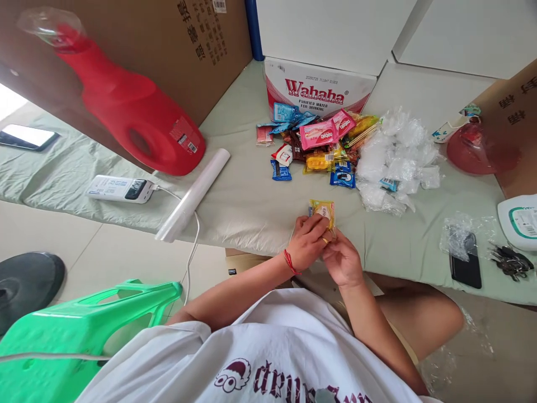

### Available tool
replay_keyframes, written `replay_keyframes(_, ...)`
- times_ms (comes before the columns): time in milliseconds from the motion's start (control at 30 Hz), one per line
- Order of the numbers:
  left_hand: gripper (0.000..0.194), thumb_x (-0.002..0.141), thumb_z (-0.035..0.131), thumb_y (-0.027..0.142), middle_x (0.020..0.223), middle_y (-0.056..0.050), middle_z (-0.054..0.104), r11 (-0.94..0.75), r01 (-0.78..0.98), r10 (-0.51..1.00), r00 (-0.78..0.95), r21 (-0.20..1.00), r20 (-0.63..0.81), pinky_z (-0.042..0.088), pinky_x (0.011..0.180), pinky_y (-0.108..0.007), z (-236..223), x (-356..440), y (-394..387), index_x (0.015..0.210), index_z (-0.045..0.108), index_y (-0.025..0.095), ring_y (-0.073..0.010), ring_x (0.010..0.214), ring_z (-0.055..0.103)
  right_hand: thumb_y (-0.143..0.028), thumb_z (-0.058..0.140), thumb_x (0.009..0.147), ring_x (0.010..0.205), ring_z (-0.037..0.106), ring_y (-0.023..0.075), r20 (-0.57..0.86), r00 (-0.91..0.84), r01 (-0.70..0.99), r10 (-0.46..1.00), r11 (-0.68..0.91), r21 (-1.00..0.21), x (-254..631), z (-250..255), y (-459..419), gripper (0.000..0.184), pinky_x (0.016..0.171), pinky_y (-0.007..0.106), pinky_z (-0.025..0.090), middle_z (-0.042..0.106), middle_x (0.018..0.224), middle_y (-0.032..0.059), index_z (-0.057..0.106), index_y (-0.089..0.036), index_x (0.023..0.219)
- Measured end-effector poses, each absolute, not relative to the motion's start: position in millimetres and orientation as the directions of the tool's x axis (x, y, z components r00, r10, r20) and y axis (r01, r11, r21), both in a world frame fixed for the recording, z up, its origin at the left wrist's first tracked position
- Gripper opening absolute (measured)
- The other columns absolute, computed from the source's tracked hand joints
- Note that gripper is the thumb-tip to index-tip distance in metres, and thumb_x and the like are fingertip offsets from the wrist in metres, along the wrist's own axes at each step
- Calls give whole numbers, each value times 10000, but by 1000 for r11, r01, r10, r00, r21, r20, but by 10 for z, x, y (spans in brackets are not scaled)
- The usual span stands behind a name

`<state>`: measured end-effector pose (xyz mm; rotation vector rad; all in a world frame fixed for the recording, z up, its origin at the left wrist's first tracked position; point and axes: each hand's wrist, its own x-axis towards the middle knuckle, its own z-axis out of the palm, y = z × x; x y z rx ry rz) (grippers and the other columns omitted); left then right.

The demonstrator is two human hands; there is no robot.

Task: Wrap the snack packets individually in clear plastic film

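Both hands meet at the table's near edge around a small yellow snack packet [324,211]. My left hand [307,242], with a red cord on its wrist, pinches the packet's lower part. My right hand [342,258] grips it from the right side, fingers curled. Behind them lies a heap of wrapped snacks [319,148], with pink, blue and yellow packets. To its right sits a pile of clear plastic bags [396,159].
A Wahaha carton [319,88] stands at the back. A red jug [130,106], a film roll [195,193] and a power bank [119,188] lie left; a phone [465,263], keys [509,262] and a white device [520,221] lie right. A green stool [79,330] stands beside me.
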<state>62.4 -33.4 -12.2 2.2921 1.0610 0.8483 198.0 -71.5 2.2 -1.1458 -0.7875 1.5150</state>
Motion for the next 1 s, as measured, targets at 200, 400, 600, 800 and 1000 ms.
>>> replay_keyframes(200, 91, 848, 573, 154, 1304, -130, 723, -622, 145, 684, 578, 769, 445, 445, 1149, -557, -57, 553, -334, 814, 626, 219, -307, 1368, 588, -515, 644, 904, 1108, 692, 228, -347, 71, -557, 935, -251, -791, 2030, -35, -711, 305, 906, 388, 616, 751, 1120, 70, 717, -247, 1031)
replay_keyframes(400, 208, 947, 579, 420, 1251, -132, 720, 40, -161, 983, 181, 986, -10, 585, 1006, -456, 71, 609, -314, 919, 537, 218, -277, 1299, 641, -495, 793, 838, 1058, 715, 202, -295, 213, -496, 932, -157, -854, 2161, -70, -653, 407, 919, 365, 613, 748, 1216, 33, 703, -271, 1165)
replay_keyframes(600, 579, 871, 733, 579, 1224, -157, 719, 180, -163, 908, 406, 970, -101, 599, 923, -401, 109, 1021, -103, 1226, 494, 190, -252, 1075, 731, -467, 823, 825, 1138, 718, 241, -215, 190, -187, 958, -180, -966, 2442, 86, -748, 369, 1114, 483, 545, 775, 1171, -33, 737, -347, 1164)
replay_keyframes(800, 333, 1004, 563, 398, 1275, -135, 676, -203, -19, 821, 541, 979, 181, 561, 988, -397, 55, 1639, 117, 1278, 545, 210, -245, 1214, 649, -390, 858, 791, 1074, 736, 241, 24, 596, 49, 803, -7, -999, 3568, 476, -615, 421, 1017, 530, 621, 752, 1160, 29, 704, -374, 1182)
replay_keyframes(1000, 141, 970, 515, 188, 999, -80, 690, -657, 197, 442, 882, 728, 161, 504, 891, -407, -215, 2058, 225, 965, 657, 185, -239, 973, 622, -83, 662, 905, 864, 711, 114, -155, 887, -147, 434, -51, -988, 5326, 711, 293, 134, 801, 294, 671, 704, 1027, 34, 639, -178, 997)
